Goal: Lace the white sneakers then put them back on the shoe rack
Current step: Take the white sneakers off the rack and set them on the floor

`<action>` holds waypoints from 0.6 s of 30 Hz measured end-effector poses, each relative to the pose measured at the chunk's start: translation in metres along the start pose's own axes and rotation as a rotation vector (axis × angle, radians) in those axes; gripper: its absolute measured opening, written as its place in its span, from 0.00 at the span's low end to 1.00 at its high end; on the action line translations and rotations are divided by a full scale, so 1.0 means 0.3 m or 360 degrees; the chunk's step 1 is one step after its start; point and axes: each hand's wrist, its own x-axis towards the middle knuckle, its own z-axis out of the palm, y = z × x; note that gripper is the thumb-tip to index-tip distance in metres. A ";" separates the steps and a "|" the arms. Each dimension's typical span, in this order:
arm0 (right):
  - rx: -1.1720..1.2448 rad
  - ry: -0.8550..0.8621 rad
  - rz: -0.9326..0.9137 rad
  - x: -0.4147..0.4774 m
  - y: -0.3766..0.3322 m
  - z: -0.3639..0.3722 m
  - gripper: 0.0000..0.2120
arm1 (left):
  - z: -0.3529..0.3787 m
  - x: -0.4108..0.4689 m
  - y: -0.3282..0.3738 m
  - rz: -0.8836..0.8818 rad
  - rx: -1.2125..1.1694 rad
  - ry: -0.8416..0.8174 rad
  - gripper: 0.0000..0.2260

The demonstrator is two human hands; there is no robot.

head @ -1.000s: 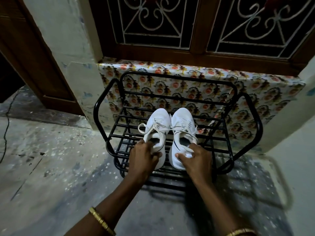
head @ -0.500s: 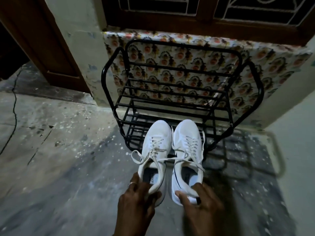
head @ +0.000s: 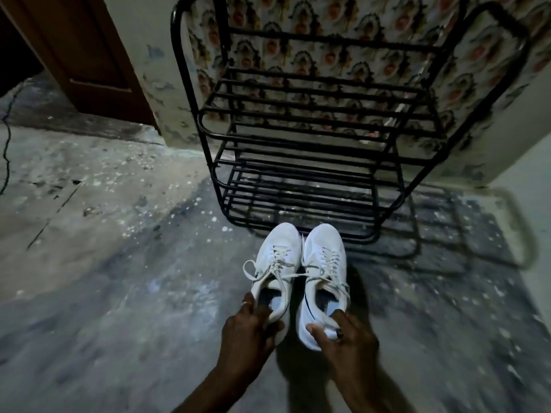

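Two white sneakers sit side by side, toes pointing at the black metal shoe rack (head: 205, 135). My left hand (head: 246, 332) grips the heel of the left sneaker (head: 277, 254). My right hand (head: 346, 338) grips the heel of the right sneaker (head: 323, 251). Both sneakers are low over the grey floor just in front of the rack; whether they touch the floor I cannot tell. Loose lace ends trail from the left sneaker across to the right one. The rack's shelves hold nothing.
The rack stands against a wall covered in patterned paper (head: 372, 19). A brown wooden door (head: 89, 55) is at the upper left. The stained concrete floor (head: 119, 263) spreads left and right of the sneakers, and a thin black cable (head: 6, 150) lies at the far left.
Both hands have lifted the sneakers off the rack's upper shelf and drawn them back and down to floor level in front of the rack. The view has tilted downward.
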 end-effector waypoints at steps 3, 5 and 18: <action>0.0026 -0.0040 -0.0015 0.019 0.083 0.108 0.20 | 0.111 0.048 -0.057 -0.0044 -0.0021 0.0033 0.15; 0.0010 -0.0027 -0.0060 0.028 0.137 0.176 0.21 | 0.181 0.074 -0.089 -0.0022 -0.0015 0.0066 0.14; -0.0018 -0.0097 0.0075 0.039 0.314 0.308 0.19 | 0.370 0.154 -0.155 -0.0068 0.0083 0.0171 0.16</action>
